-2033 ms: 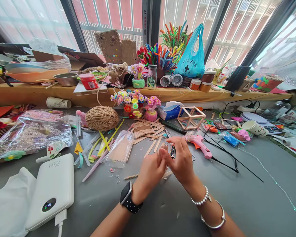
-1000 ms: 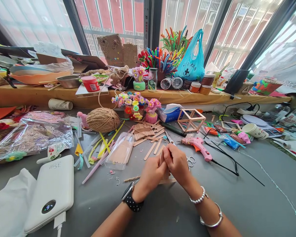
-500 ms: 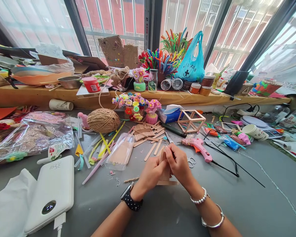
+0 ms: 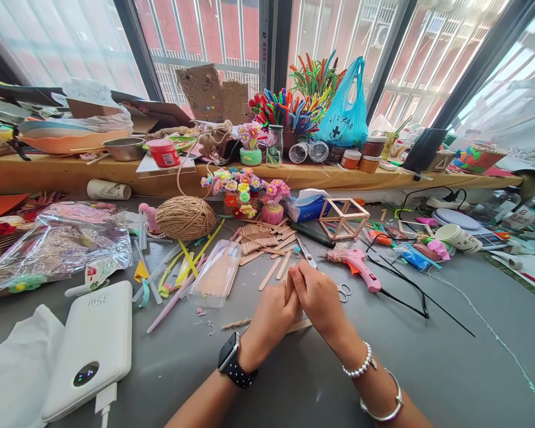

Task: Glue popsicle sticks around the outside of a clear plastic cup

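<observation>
My left hand (image 4: 271, 318) and my right hand (image 4: 317, 298) press together at the table's middle, fingers closed round a small piece built of wooden craft sticks (image 4: 304, 324). Only its flat bottom stick shows below the hands; the rest is hidden between my fingers. A black smartwatch sits on my left wrist, and a bead bracelet and a bangle on my right. Loose craft sticks (image 4: 267, 241) lie just beyond the hands. Scissors (image 4: 344, 290) lie right of my right hand.
A pink glue gun (image 4: 354, 264) with a black cord lies to the right. A stick-frame cube (image 4: 344, 217), a twine ball (image 4: 185, 217), a clear stick box (image 4: 216, 274), a white power bank (image 4: 91, 348) and pipe-cleaner flower pots (image 4: 245, 193) surround the hands.
Both hands closed tighter round the stick piece and pressed it down toward the table; two seconds ago they held it higher with fingers looser.
</observation>
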Demonstrator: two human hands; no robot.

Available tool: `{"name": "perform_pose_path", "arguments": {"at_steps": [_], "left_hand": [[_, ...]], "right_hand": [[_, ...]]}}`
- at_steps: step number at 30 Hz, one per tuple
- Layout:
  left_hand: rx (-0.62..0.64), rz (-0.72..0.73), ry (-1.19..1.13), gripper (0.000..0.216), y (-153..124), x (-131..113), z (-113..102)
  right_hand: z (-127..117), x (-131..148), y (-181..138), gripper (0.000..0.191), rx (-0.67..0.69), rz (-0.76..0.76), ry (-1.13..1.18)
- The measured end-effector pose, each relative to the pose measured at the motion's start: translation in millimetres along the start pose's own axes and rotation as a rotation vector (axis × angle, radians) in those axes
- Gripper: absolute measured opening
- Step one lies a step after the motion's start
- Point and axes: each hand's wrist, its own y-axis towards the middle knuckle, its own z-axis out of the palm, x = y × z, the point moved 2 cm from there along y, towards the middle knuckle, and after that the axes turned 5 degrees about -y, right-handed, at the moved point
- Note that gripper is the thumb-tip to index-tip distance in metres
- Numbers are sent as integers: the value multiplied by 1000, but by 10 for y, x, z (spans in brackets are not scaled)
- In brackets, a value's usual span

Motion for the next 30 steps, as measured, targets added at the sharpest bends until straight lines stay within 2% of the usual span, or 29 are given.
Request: {"name": "perform_pose_path", "arguments": {"at_steps": [3, 6, 9, 15, 30], "left_hand": [[-2, -2, -6, 34, 11, 27, 4], [55, -21, -125, 29, 24, 61, 15], [117, -74, -232, 35, 40, 89, 17], [173, -139, -328, 39, 73, 122, 8], [250, -199, -526, 42, 80, 166, 26]], "right_hand": [[15, 1, 0, 37, 13, 20, 37], [29, -24, 0, 34, 66, 71, 158], [33, -56, 4, 31, 110, 122, 257], [32, -82, 12, 29, 117, 194, 312], [34, -144, 29, 32, 130, 211, 420]]}}
